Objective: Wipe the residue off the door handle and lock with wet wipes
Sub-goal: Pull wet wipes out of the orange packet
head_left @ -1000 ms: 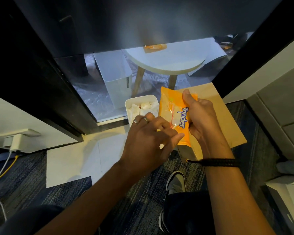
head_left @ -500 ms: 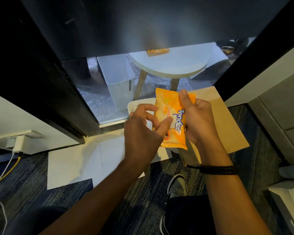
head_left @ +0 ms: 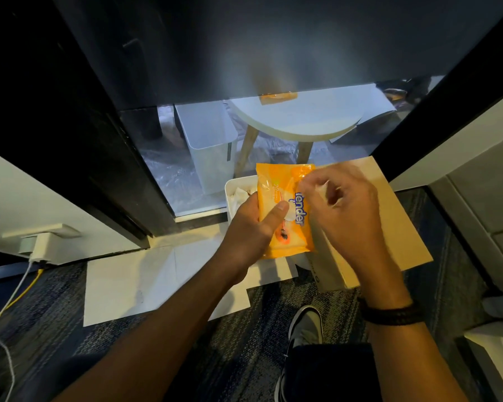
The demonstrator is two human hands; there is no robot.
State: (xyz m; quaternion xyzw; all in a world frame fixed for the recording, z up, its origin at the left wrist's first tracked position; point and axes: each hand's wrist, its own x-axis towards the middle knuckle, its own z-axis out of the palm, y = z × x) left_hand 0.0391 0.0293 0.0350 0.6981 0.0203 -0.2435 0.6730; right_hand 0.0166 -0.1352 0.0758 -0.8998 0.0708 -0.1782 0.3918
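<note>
Nearest the camera, a dark trouser leg and a grey shoe [head_left: 307, 326] stood on the patterned carpet [head_left: 244, 343], and a dark braided band [head_left: 389, 313] circled the right wrist. Above them both forearms reached forward. The left hand [head_left: 251, 233] gripped the orange wet wipes pack [head_left: 283, 210] from its left edge, fingers curled behind it and the thumb [head_left: 276, 214] laid across the front over the clear flap. The right hand [head_left: 341, 210] was blurred; its fingers were curled close together at the upper right of the pack and looked to pinch a pale, thin bit of material there, though whether this was a wipe or the flap could not be told. The pack was held upright in the air between the two hands, above a white tray [head_left: 230, 188] that contained crumpled white tissue. Beneath the hands lay white paper sheets [head_left: 134, 282] on the floor and a brown cardboard sheet [head_left: 395, 227] to the right. A white plug with cables [head_left: 38, 248] sat at the left wall. Farther off, behind the lower glass of a dark door [head_left: 244, 44], stood a white bin [head_left: 209, 140] and a round white stool [head_left: 299, 120] with wooden legs.
</note>
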